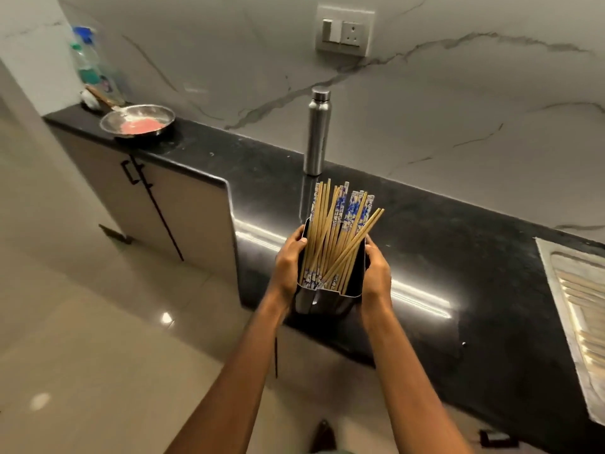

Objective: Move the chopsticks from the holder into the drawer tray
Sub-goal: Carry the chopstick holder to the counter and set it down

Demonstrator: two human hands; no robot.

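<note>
The holder [327, 301] is gripped at its sides by the left hand [288, 263] and right hand [376, 273]. The chopsticks [337, 237], judged light, stiff and loose, are best bundled mid-length.

A person's left grip [289, 263] and right grip [376, 273] clasp opposite sides of a dark metal holder [327, 303] at the front edge of a black counter [458, 257]. Bamboo chopsticks [330, 244], some with blue-and-white patterned ends, lean crossed inside it, jutting past the rim. Just behind stands an upright steel bottle [317, 132]. A pan [137, 121] with pink contents sits at the counter's far left, a ribbed steel drainboard [582, 306] at right.
</note>
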